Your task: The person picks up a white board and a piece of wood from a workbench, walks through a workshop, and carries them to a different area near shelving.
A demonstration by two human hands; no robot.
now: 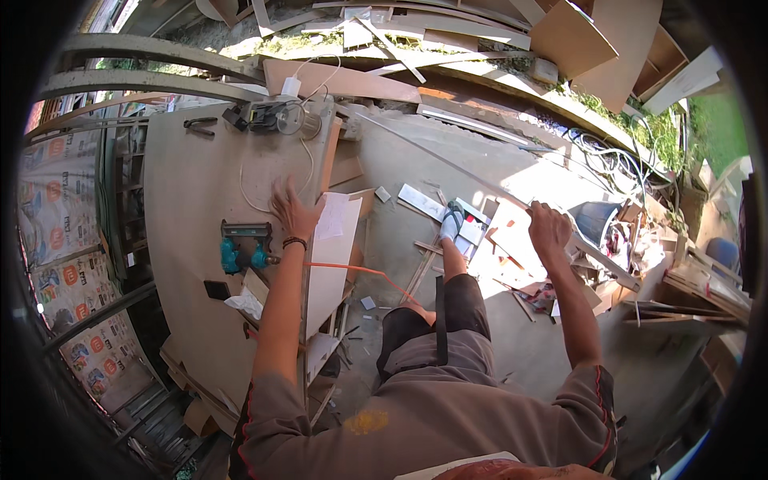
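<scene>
My left hand (296, 210) is over the workbench (188, 176) near its right edge, fingers spread and holding nothing. Close to its wrist lies a teal nail gun (232, 254), with an orange air hose (348, 267) running off to the right. A sheet of white paper (332, 218) is just right of the hand. Out to the right, my right hand (550, 232) is closed around a long, thin, pale strip (448, 158). It slants from the far middle down to the near right; whether it is wood or metal I cannot tell.
Pliers (200, 126) and a wired device (272, 116) sit at the bench's far end. A dark flat rectangular object (216, 290) lies nearer. Board offcuts (512, 232) litter the sunlit floor, beside a dark bucket (596, 220) and coiled cable (624, 160). Large panels (572, 44) lean far right.
</scene>
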